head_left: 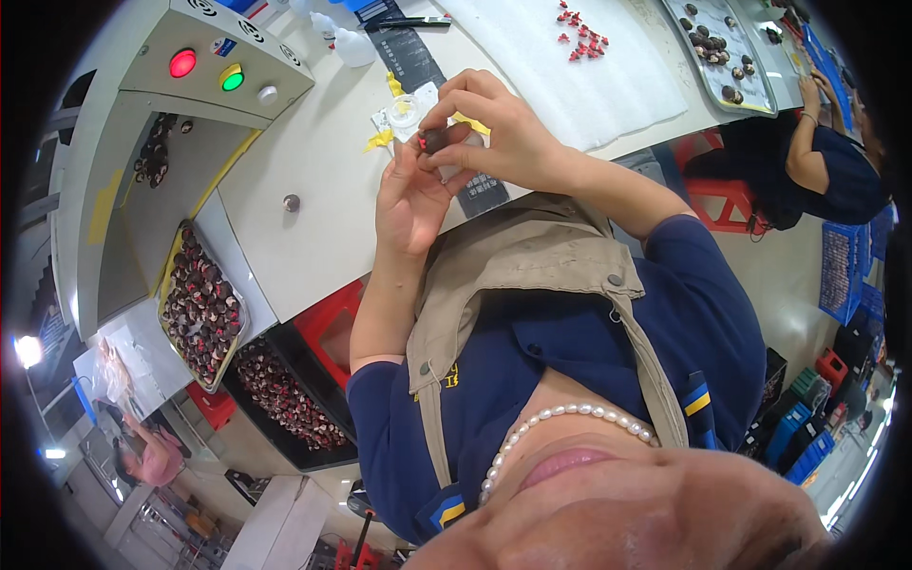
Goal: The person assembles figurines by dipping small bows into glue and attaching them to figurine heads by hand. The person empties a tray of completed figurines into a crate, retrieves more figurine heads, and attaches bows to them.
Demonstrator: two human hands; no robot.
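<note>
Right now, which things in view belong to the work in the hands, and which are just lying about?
In use:
- left hand and right hand, both pinching a small dark part
- tray of similar dark parts at the person's left

Lying about:
- squeeze bottle
- lone dark part on the table
- red pieces on the white sheet
- control box

Both hands raised over a pale worktable (313, 190): left hand (410, 201) and right hand (499, 133) pinching one small dark part (435, 140); tray (171, 275) of similar parts at left.
</note>
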